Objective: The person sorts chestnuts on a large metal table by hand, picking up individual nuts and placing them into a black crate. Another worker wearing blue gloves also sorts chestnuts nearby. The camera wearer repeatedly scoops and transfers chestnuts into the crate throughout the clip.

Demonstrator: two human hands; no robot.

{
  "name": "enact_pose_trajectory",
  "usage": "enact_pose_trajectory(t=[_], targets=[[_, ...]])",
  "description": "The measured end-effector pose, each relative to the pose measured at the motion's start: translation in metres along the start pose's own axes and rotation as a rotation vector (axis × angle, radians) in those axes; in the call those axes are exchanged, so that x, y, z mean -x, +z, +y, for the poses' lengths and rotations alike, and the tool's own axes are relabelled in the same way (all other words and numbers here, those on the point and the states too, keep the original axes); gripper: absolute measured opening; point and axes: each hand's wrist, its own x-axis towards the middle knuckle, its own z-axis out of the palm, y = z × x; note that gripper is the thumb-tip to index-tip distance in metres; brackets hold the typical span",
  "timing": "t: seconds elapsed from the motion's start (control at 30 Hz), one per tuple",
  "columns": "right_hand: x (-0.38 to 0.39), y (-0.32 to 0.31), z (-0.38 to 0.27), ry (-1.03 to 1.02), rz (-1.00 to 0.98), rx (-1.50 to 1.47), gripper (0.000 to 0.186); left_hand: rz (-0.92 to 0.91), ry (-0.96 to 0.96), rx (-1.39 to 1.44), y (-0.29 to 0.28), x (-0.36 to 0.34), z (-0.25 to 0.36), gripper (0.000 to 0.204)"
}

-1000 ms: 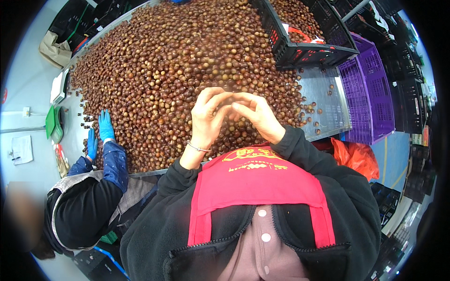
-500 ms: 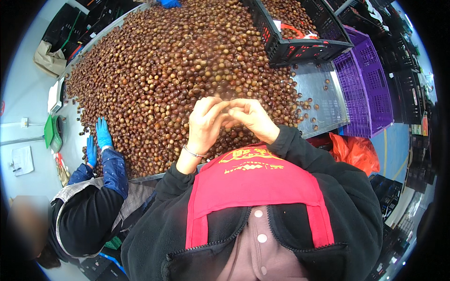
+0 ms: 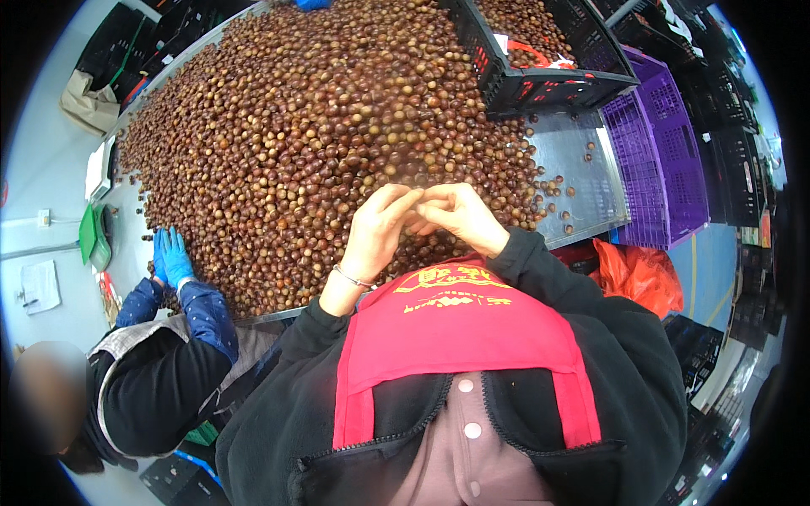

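My left hand (image 3: 375, 232) and my right hand (image 3: 460, 219) meet fingertip to fingertip above the near part of a large pile of small round brown fruits or nuts (image 3: 278, 160) on a metal table (image 3: 574, 177). Both hands have curled, pinching fingers; whatever is between them is hidden. A bracelet circles my left wrist. Below them is my red apron.
A black crate (image 3: 561, 84) holding more fruit sits at the back right, beside purple crates (image 3: 666, 160). A co-worker's blue-gloved hands (image 3: 173, 257) rest at the left edge near a green scoop (image 3: 93, 232). An orange bag (image 3: 637, 282) lies below right.
My joined hands have come lower in the picture, fingers still curled together. The co-worker's gloved hands have shifted down and closer together.
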Motion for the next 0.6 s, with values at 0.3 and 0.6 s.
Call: enact_pose_trajectory(t=[0.3, 0.6], targets=[[0.003, -0.002, 0.015, 0.007, 0.022, 0.09, 0.024, 0.018, -0.01, -0.036, 0.01, 0.011, 0.003, 0.039], [0.002, 0.0, 0.021, -0.005, 0.04, 0.095, 0.028, 0.092, -0.03, -0.021, 0.018, 0.015, -0.002, 0.034]])
